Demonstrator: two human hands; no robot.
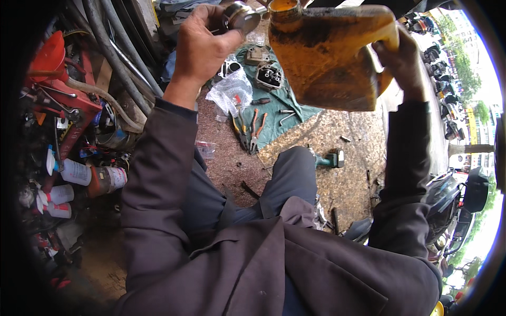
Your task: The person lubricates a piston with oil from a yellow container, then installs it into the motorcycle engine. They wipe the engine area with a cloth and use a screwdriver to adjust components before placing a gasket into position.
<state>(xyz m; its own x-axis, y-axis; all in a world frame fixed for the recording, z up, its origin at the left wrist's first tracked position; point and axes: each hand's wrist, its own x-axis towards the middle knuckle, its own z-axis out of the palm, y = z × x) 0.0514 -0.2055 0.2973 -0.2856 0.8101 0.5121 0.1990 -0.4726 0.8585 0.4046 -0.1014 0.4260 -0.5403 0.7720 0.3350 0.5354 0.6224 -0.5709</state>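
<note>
Raised at the upper left, my left hand (208, 39) is closed around a short, round, shiny metal part (243, 19) that looks like an engine piston. My right hand (407, 66) grips the handle of a grimy yellow plastic jug (327, 58), held up and tilted with its open neck toward the metal part. The neck and the part are close together; whether they touch I cannot make out. Any liquid at the mouth is not visible. Below them, a green cloth (269, 118) bears an engine cylinder head (269, 75), pliers (256, 131) and clear bubble wrap (231, 93).
A green cordless power tool (331, 158) lies on the stained floor beyond my knee. To the left are a red funnel (50, 55), thick hoses (124, 50) and several bottles, among them a white spray bottle (75, 171). Motorbikes (448, 200) stand along the right.
</note>
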